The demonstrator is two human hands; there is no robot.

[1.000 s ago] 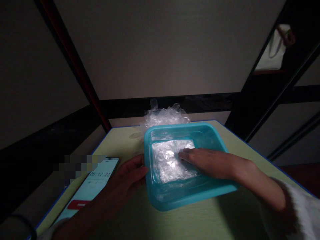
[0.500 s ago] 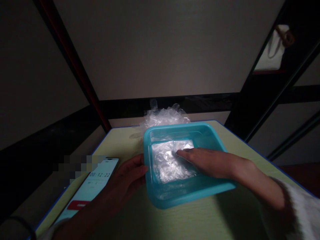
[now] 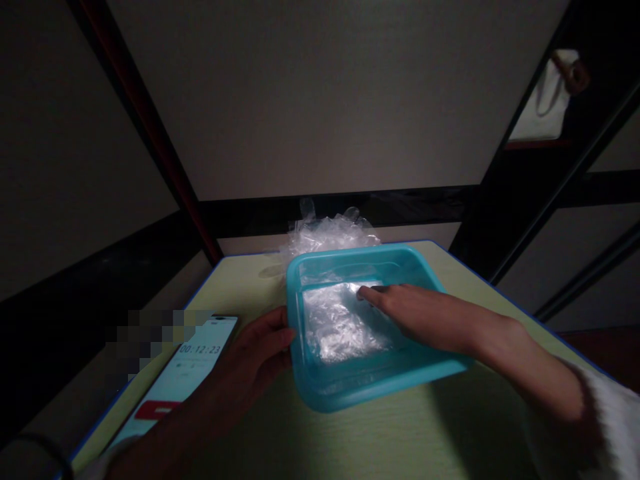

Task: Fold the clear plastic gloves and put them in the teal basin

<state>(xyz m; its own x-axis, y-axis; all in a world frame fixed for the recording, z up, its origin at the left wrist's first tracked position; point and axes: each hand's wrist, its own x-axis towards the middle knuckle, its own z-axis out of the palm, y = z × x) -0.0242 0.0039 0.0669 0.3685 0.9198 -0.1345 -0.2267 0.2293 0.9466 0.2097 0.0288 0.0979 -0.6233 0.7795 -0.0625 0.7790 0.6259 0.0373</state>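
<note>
A turquoise plastic basin sits in front of me, slightly tilted. My left hand is closed on its left wall, fingers behind and thumb at the rim. Inside the basin lies a flat, crinkled, shiny sheet or stack of clear plastic. My right hand reaches in over the right rim and rests palm down on the plastic's right part, fingers stretched out. Its far fingertips are partly hidden. Behind the basin is a heap of clear plastic disposable gloves, with finger-like tips sticking up.
A phone showing a running timer lies on the left of the pale table, partly behind my left forearm. The table has a blue edge. A panelled cabinet front rises behind it. A white bag stands in an opening at upper right.
My right hand has shifted slightly away from me over the plastic, its fingers a little more bent. The basin's near edge has risen slightly. My left hand keeps its hold.
</note>
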